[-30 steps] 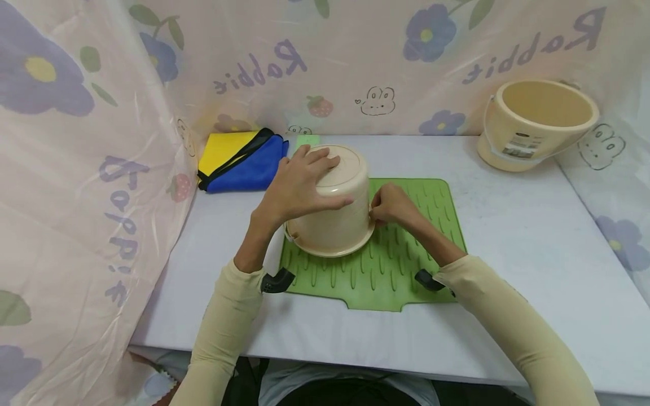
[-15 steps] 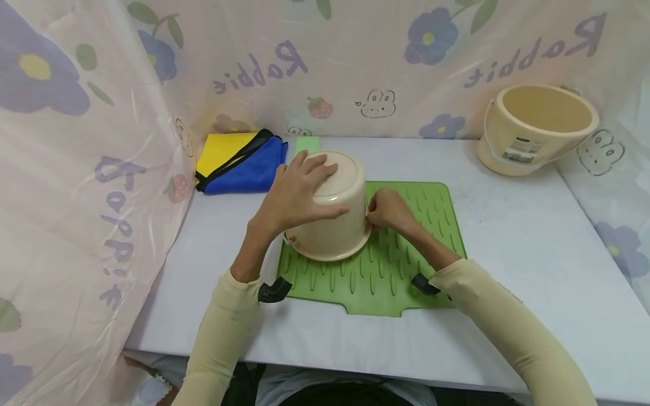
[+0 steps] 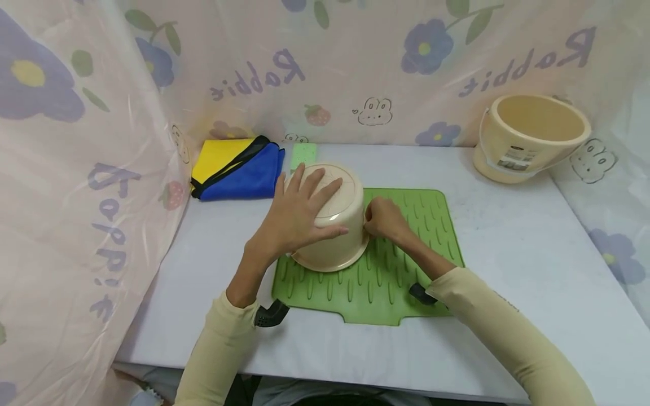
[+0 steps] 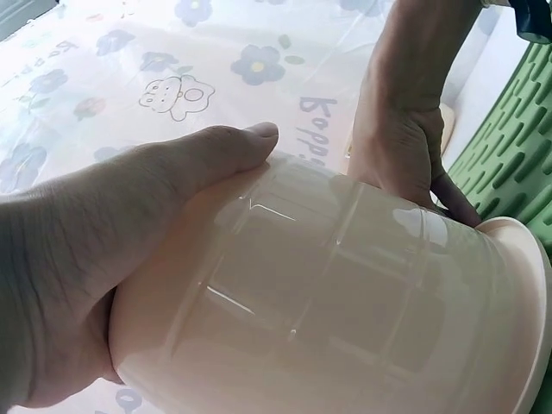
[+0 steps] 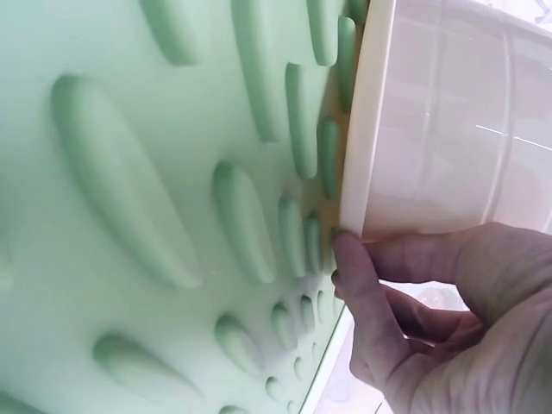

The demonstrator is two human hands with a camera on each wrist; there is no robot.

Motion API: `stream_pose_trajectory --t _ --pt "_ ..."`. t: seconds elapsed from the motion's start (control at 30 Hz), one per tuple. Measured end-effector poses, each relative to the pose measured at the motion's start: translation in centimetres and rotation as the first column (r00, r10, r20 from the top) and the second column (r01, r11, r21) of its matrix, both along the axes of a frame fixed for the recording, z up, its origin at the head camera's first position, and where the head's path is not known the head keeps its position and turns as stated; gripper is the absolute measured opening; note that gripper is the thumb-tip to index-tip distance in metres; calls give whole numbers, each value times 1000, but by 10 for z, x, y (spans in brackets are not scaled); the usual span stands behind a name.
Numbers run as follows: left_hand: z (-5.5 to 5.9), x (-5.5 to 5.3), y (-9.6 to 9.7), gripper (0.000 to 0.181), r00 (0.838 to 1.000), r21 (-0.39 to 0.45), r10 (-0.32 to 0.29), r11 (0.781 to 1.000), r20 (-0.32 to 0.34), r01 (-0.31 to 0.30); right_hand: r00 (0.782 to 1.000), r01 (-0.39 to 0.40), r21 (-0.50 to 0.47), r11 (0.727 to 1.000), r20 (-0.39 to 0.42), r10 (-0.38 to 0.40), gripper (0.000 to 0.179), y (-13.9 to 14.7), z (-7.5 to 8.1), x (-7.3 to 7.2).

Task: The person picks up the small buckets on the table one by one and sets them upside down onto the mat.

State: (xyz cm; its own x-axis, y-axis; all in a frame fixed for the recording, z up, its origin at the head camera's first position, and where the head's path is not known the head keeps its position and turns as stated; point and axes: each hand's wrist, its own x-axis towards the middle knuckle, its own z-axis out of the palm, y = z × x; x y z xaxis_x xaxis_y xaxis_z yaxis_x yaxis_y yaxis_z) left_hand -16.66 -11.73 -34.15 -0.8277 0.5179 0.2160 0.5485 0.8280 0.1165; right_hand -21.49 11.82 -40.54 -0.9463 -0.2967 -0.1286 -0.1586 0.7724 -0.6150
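Note:
A cream bucket (image 3: pixel 332 248) stands upside down on a green ridged mat (image 3: pixel 386 304). My left hand (image 3: pixel 299 217) lies over its upturned base, fingers spread and straight; in the left wrist view the thumb runs along the bucket's side. Low on the right side, my right hand (image 3: pixel 383 217) pinches the rim. The right wrist view has that thumb and forefinger (image 5: pixel 414 259) meeting right at the rim edge, close over the mat; the other fingers curl behind them.
A folded yellow and blue cloth (image 3: pixel 254 175) lies at the back left, with a pale green block (image 3: pixel 304 153) beside it. At the back right an upright cream bucket (image 3: pixel 513 141) has a white handle. Patterned curtains (image 3: pixel 345 73) hang around the white table (image 3: pixel 508 237).
The head view has shifted, so everything sits lower in it. My left hand's fingers have spread and straightened over the base, its wrist dropping nearer to me. My right hand keeps its pinch.

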Motion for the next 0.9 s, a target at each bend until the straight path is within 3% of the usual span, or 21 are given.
stream_pose_trajectory --t 0.13,0.3,0.57,0.83,0.9 --pt "0 2 0 93 1000 -31 -4 1000 19 4 1000 -3 5 1000 2 3 34 -1 -1 1" --pt "1 3 3 93 1000 -89 -22 996 22 24 1000 11 23 1000 -17 -11 18 0 1 3" --pt "4 0 4 92 997 -87 -74 993 5 74 994 -68 25 997 -78 70 8 2 -3 0" --pt "11 1 1 82 985 -43 -100 993 138 107 981 -129 53 990 -140 136 14 1 -10 1" --pt "12 1 1 83 985 -55 -107 992 136 115 978 -131 62 989 -156 139 17 1 -9 2"
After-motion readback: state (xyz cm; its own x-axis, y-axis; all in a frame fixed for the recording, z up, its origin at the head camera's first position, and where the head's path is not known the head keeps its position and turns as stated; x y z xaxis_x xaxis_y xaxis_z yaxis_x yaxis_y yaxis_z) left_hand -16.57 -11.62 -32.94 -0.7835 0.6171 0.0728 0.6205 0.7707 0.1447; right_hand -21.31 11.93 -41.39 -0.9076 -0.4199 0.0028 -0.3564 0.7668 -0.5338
